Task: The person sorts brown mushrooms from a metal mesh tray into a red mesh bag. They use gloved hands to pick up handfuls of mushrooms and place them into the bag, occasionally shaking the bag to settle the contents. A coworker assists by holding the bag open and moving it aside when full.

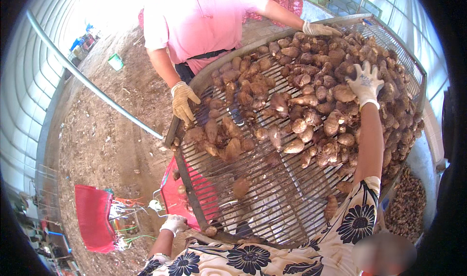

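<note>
Brown taro corms are heaped on a slatted metal sorting table, thickest at the right, with looser ones at the left end. My right hand, in a whitish glove, lies with spread fingers on the heap. Down at the table's near left corner, my gloved left hand has its fingers curled at the edge of a red mesh bag, which hangs open under the table's end. Several corms are dropping or lying at the bag's mouth.
Across the table a person in a pink shirt has both gloved hands at the corms. A stack of red mesh bags stands at the lower left beside ties. A green bucket is on the dirt floor; more corms lie below right.
</note>
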`<state>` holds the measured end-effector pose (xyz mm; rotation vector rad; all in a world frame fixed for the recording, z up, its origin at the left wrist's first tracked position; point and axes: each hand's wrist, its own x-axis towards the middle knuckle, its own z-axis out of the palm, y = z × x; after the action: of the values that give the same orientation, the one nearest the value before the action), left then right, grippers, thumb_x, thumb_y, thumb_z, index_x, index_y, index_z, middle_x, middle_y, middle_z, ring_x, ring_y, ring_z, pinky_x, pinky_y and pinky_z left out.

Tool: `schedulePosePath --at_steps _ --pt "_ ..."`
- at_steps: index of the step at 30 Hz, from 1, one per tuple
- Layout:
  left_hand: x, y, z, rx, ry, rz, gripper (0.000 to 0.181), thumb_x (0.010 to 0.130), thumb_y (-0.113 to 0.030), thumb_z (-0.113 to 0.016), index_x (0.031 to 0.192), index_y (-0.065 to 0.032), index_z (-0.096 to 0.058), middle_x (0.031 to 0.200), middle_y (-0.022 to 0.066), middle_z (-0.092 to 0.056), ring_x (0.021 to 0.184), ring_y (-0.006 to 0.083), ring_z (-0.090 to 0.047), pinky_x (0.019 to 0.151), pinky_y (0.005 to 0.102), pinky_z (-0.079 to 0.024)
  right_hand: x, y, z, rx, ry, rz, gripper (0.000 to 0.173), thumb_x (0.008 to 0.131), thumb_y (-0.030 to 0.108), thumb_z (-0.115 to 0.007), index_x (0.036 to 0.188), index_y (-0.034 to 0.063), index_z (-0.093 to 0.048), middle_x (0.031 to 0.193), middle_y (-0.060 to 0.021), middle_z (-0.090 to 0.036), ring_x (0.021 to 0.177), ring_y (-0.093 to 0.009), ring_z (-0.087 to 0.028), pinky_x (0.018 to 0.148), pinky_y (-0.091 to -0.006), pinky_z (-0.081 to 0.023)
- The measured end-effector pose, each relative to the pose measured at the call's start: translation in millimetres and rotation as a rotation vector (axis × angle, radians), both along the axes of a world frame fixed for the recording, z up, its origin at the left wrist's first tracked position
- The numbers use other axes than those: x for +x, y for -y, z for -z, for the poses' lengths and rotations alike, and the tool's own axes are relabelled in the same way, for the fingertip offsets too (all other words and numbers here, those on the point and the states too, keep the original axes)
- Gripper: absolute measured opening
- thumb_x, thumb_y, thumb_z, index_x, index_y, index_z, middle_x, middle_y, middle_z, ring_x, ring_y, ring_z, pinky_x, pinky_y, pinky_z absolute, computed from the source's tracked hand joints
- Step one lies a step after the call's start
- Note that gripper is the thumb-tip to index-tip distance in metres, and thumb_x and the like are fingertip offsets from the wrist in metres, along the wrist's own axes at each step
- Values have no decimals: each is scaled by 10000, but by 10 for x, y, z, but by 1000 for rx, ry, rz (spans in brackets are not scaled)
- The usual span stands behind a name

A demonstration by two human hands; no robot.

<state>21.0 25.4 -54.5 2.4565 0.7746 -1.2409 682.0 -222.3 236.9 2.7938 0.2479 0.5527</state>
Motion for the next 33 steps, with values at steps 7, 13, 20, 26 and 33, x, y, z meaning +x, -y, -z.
schedulePosePath --at_steps 7,13,20,26,33 --pt "-61 83 70 -9 18 63 376 770 -442 -567 1000 -175 -697 1021 111 -673 979 290 -633 820 427 -477 -518 -133 544 401 -79 -336 604 775 405 -664 1307 209 -454 1403 -110 -381 1242 -359 -395 975 -459 -418" --pt "-83 -48 -8 49 148 115 351 754 -416 -609 944 -134 -697 983 142 -666 956 314 -630 814 429 -483 -1405 73 976 596 -22 -633 567 729 350 -701 1237 169 -524 1316 -146 -448 1192 -369 -439 962 -471 -412" --pt "-214 -38 68 112 216 97 329 754 -422 -594 878 -140 -710 892 129 -680 867 301 -652 754 431 -493 -2299 -2 1054 677 -344 -1378 462 747 346 -688 1136 131 -564 1196 -158 -549 1070 -322 -568 939 -423 -467" --pt "-330 -60 193 117 223 56 321 776 -413 -572 892 -146 -708 903 142 -677 894 305 -646 784 434 -481 -861 356 695 455 182 -367 660 829 601 -492 1311 152 -491 1290 -159 -510 1293 -282 -387 1028 -439 -342" --pt "-558 -303 682 258 97 242 360 805 -418 -541 939 -111 -673 823 125 -673 793 325 -653 715 423 -512 -225 392 950 387 -522 -225 855 734 803 -377 1401 269 -388 1411 -121 -419 1322 -326 -361 1120 -416 -224"
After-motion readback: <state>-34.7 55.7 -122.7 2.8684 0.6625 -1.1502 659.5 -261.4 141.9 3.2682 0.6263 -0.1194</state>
